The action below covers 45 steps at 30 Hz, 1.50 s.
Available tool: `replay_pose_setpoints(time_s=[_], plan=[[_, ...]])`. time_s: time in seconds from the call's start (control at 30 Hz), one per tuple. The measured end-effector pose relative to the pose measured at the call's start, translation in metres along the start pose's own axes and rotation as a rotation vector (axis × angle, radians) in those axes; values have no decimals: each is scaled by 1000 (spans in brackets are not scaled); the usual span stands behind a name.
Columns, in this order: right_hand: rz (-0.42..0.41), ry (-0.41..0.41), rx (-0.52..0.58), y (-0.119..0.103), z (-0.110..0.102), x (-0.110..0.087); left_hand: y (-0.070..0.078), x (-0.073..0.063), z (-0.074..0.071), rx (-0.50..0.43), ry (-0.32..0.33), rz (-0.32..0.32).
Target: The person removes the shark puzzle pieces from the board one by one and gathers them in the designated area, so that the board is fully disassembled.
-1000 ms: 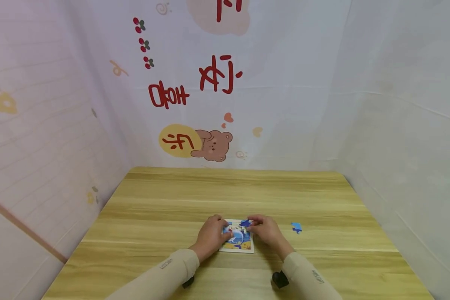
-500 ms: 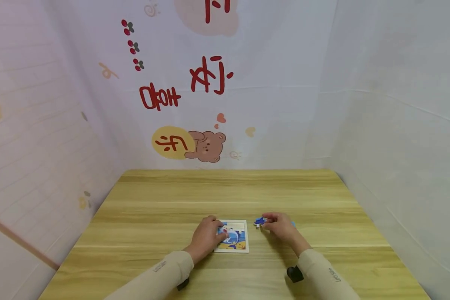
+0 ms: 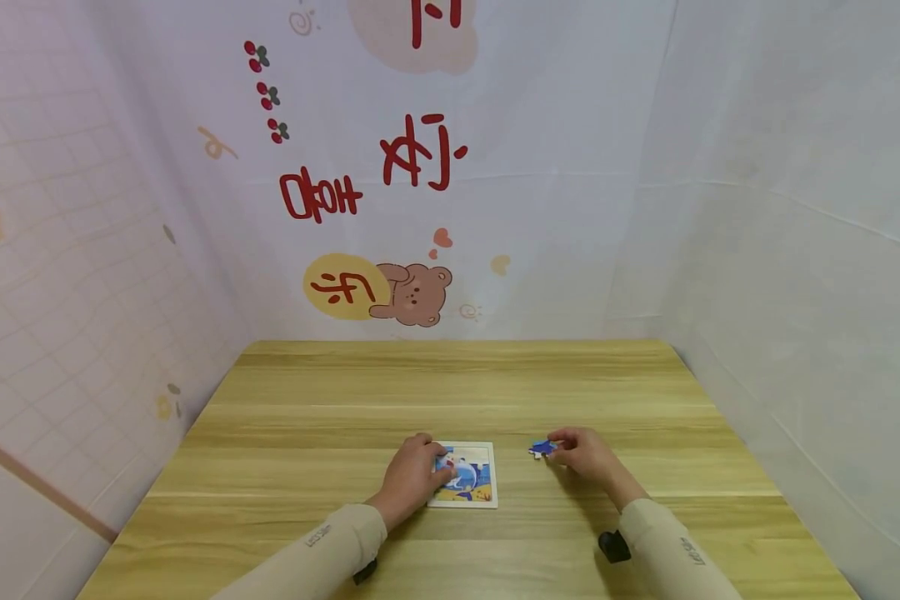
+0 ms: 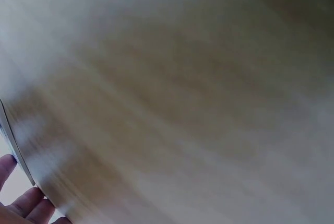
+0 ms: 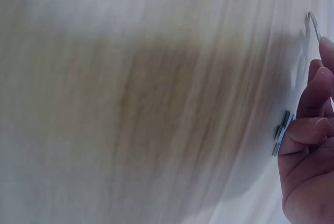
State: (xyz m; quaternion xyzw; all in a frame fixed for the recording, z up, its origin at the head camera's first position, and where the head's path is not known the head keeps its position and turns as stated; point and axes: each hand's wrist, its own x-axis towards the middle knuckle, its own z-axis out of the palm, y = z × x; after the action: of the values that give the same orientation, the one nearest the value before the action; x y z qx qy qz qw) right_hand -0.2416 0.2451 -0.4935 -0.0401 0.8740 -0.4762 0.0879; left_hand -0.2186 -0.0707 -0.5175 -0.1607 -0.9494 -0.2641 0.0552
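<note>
A small square jigsaw puzzle with a white border and a blue-and-yellow sea-animal picture lies flat on the table. My left hand rests on its left side, thumb and forefinger on the picture, other fingertips by the edge. Along the puzzle's far right part the pale backing shows. To the right of it, my right hand pinches a blue puzzle piece between thumb and finger. In the right wrist view, another puzzle piece lies on the table beyond the curled fingers; the hand hides it in the head view.
The wood-grain table spreads around both hands. White printed cloth with a bear drawing hangs behind it, and more cloth hangs along the left and right sides. A black wrist camera sits under the right sleeve.
My right hand has lifted the blue puzzle piece off the puzzle's far right corner and carried it to the right. My left hand stays on the puzzle; the head view has shifted slightly.
</note>
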Motion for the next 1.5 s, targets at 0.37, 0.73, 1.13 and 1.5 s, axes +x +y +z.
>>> replay_pose_setpoints(time_s=[0.37, 0.73, 1.13, 1.5], plan=[[-5, 27, -115, 5, -5, -2, 0, -1, -2, 0, 0, 6], [15, 61, -169, 7, -4, -3, 2, -4, -2, 0, 6, 23], [-16, 50, -135, -24, 25, 2, 0, 0, -4, 6, 3, 19], [-43, 10, -48, -53, 71, 9, -6, -4, -14, -127, -14, -18]])
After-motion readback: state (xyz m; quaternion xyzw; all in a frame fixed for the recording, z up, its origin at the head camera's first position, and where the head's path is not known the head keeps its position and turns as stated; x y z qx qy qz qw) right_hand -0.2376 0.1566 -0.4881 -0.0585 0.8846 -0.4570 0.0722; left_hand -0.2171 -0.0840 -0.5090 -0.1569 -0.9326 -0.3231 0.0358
